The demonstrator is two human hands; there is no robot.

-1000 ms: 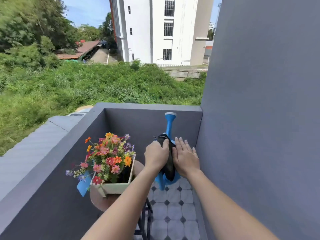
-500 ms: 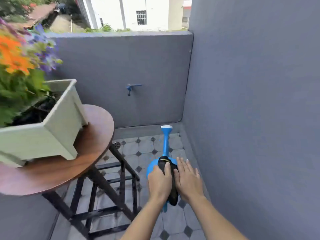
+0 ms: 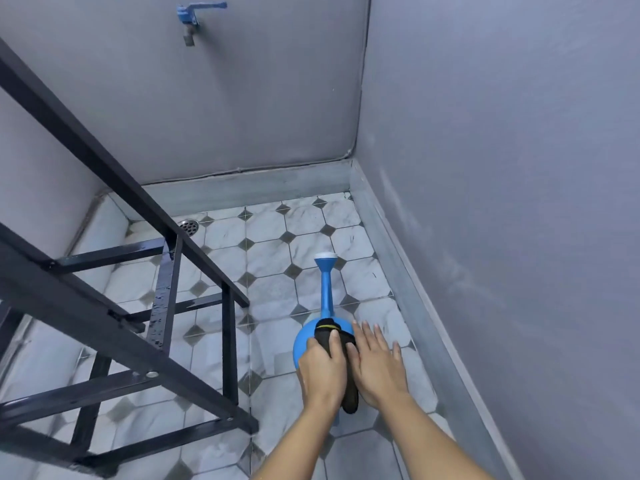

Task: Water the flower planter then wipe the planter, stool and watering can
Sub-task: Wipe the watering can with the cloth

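Walls of grey paint close the corner, and a tiled floor of white octagons with small dark diamonds runs under everything. At left stands the stool, only its black metal frame in view, one upright speckled with what looks like water. Low in the corner, well apart from that frame and near the right-hand skirting, is the watering can — bright blue, round-bodied, its long thin spout pointing away to a flared rose with a white face. Whether its base rests on the tiles I cannot tell. The left hand is curled over the can's top, thumb laid across the cloth, which is black with a thin yellow stripe and hangs between the two hands. The right hand lies flat, fingers straight, against the cloth and the can's right side, gripping nothing.

This reads as the wiping of the can. Done well, the left hand holds the can firm while the flat palm drags the cloth round the body, then along the spout to the rose — turning the can so its hidden side gets a pass.
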